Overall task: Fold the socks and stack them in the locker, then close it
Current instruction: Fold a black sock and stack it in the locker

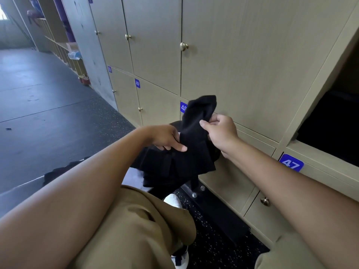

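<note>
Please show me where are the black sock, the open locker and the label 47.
black sock (196,131): head view, its middle.
open locker (330,121): head view, dark interior.
label 47 (291,163): head view, blue plate centre.

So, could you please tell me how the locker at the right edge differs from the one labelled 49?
The right-edge locker stands open, its dark interior showing; locker 49 is shut, showing only its beige door. Locker 49 sits farther down the row, past the black sock both hands hold; the open one is nearer the right hand. Both share the beige wood-look finish.

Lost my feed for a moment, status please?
Left hand and right hand both grip one black sock. Locker on the right is open. Nothing in the way.
</note>
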### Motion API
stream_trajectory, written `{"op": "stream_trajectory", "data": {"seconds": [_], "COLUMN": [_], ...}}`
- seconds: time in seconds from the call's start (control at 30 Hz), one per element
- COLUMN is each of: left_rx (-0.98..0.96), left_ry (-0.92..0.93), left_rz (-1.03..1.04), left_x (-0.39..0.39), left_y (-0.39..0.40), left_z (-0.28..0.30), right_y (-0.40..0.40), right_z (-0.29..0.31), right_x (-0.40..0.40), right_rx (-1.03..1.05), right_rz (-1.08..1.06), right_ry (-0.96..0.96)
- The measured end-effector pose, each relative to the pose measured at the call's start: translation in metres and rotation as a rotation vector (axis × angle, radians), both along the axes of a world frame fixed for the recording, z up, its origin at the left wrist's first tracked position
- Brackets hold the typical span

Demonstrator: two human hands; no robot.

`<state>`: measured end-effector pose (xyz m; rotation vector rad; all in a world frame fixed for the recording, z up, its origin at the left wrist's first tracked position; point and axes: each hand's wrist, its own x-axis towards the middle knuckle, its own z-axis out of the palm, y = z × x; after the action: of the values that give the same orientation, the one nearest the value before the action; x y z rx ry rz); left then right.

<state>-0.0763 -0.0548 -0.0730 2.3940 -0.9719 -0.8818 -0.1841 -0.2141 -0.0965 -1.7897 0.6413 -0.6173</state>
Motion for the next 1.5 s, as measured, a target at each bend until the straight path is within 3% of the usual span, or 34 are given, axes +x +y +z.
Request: {"op": "stream_trajectory", "data": {"seconds": [0.2,0.37,0.57,0.8,1.0,1.27,1.5], "left_rx": [-0.02,-0.327,-0.505,-0.506,-0.522,-0.621,-0.708], "left_ry": [-0.173,-0.078,0.219,0.41,0.767,0.672,0.705], "left_rz": [-0.046,0.019,0.103,0.107,0.06,0.047,0.115], "left_x": [-0.002,-0.008,-0.029,-0.065,-0.064,-0.06,-0.056], "left_y": [-0.011,-0.014,-0.028,-0.044,-0.055,-0.052,-0.045], "left_z": [-0.017,-0.002,0.014,0.021,0.016,0.023,0.029], "right_y": [-0.015,-0.032,-0.036,-0.031,-0.031,-0.041,-0.05], "right_z": [-0.005,0.011,0.032,0.054,0.062,0.049,0.017], "right_x": [-0.004,-0.03,-0.073,-0.118,-0.139,-0.153,-0.164], "right_rx": [0.096,-0.038,-0.106,-0.028,-0.001,-0.071,0.08], "right_rz": [-0.041,-0.004,0.21,0.456,0.597,0.541,0.532], "right_ry": [-0.014,-0.011,0.017,0.032,0.075,0.225,0.355]}}
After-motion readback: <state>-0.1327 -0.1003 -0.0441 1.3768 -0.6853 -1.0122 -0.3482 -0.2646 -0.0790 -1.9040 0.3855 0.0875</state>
